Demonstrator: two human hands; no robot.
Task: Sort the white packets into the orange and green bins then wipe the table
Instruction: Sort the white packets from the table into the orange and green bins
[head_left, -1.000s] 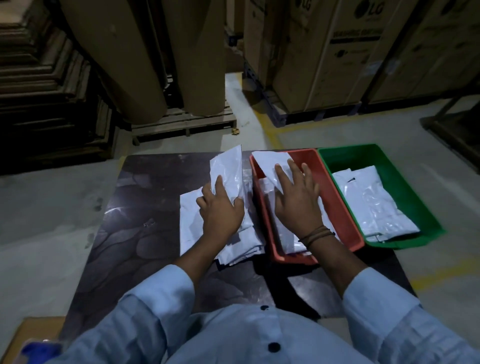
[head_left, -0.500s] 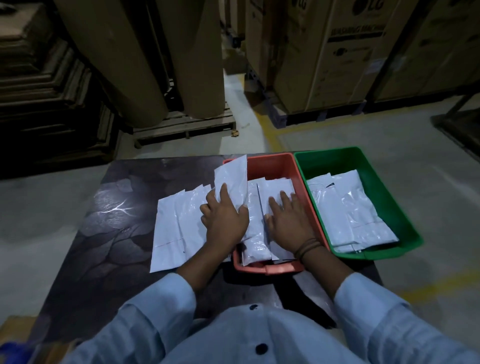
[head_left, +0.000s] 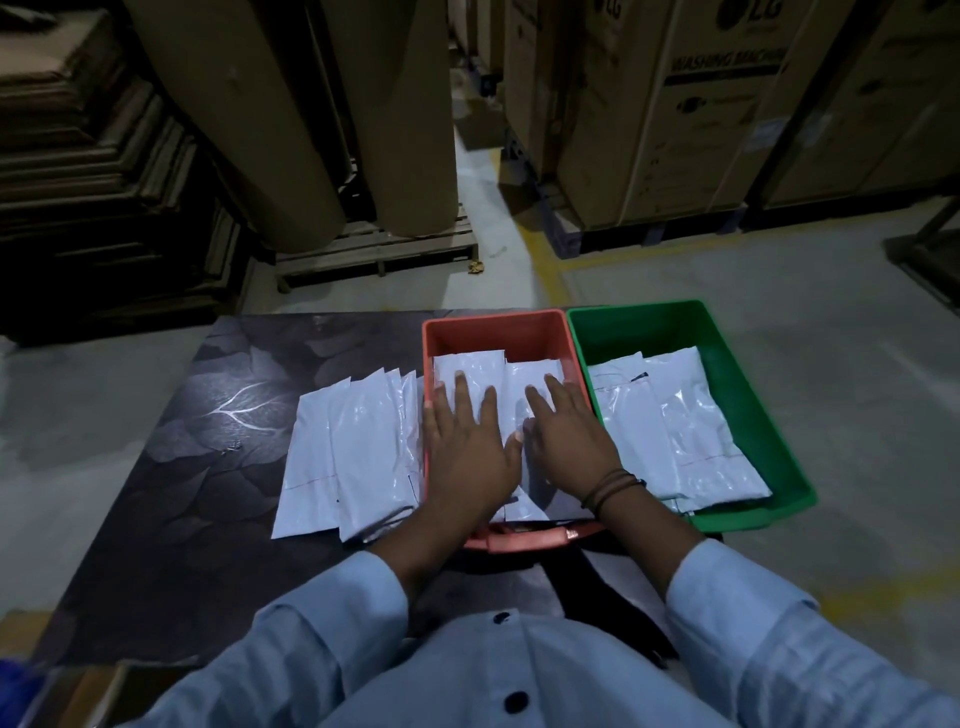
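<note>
Dark table (head_left: 182, 467): left hand (head_left: 467, 457) and right hand (head_left: 569, 447), flat and ungrasping, press packets (head_left: 470, 364) in orange bin (head_left: 493, 322); bumping the stack (head_left: 358, 447) to their left could scatter it.

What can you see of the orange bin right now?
The orange bin is a rectangular tray, plastic by its look, with a rolled rim. It sits upright on the table, its right side against the green bin. White packets lie flat inside, leaving the far end bare. The left hand and right hand press flat on them. An unsorted row lies along its left wall.
</note>
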